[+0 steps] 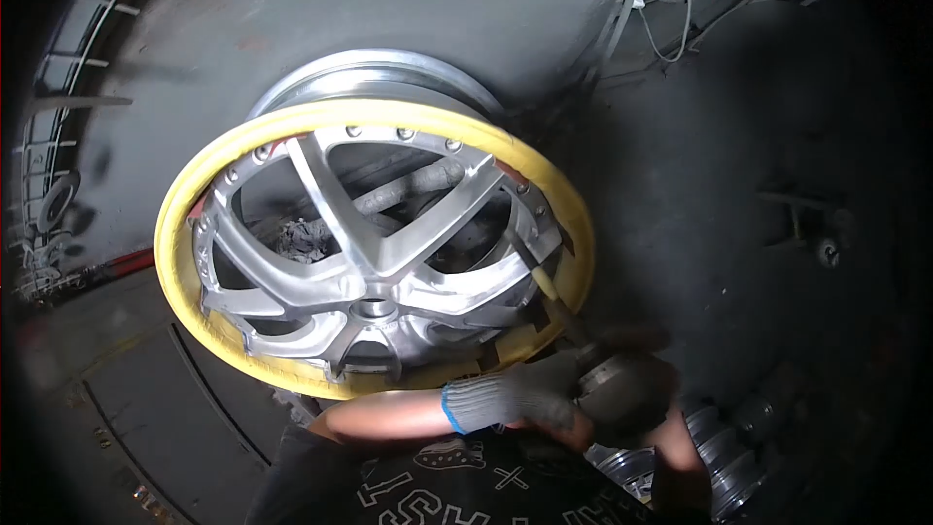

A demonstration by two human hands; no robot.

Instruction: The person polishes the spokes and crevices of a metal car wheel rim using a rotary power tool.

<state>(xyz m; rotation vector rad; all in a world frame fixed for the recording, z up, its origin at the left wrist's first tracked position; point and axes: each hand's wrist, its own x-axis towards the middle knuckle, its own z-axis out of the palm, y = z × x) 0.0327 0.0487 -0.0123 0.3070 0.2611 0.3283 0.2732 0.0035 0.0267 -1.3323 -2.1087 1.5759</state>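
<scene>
The gloved left hand (530, 399) wraps around a long-shafted tool (569, 321), whose shaft crosses the near edge of a silver wheel (379, 258) ahead and leftward of both hands. The right hand (651, 384) seems to be at the tool's rear; in that dark blur I cannot tell its grip. A yellow band (180, 272) rings the wheel; metal rims (731, 472) lie below the right hand.

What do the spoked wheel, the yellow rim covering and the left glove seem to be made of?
Spoked wheel: metal, probably aluminium alloy, with a bright silvery sheen on the bare spokes.
Yellow rim covering: perhaps tape or plastic film, slightly glossy, creased, with uneven inner edges.
Left glove: likely knitted fabric, matt grey; the ribbed cuff with blue edging suggests it.
</scene>
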